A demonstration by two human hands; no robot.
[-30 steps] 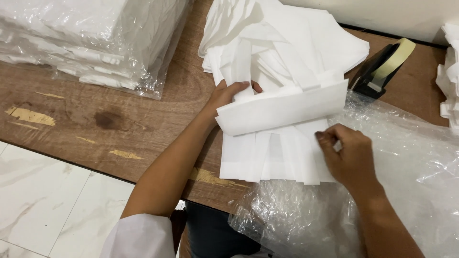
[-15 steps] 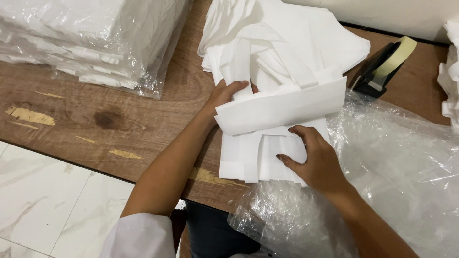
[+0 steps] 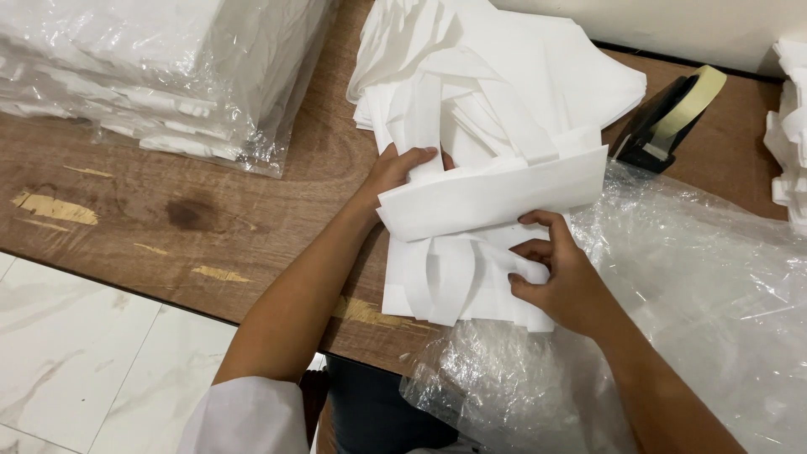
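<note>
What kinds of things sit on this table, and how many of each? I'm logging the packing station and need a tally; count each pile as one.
Loose piles of white fabric pieces: 2, the second at the right edge
Plastic-wrapped stack of white pieces: 1
Clear plastic sheeting: 1
Tape dispenser: 1
Total: 5

my right hand [image 3: 561,282] has come in from the right edge of the folded bag [image 3: 471,282], gone flat across its lower half, and now sits back toward the right with its fingers [image 3: 531,250] curled, pinching a fold just under the band [image 3: 496,195]. the handles [image 3: 447,277] now show uncovered.
</note>
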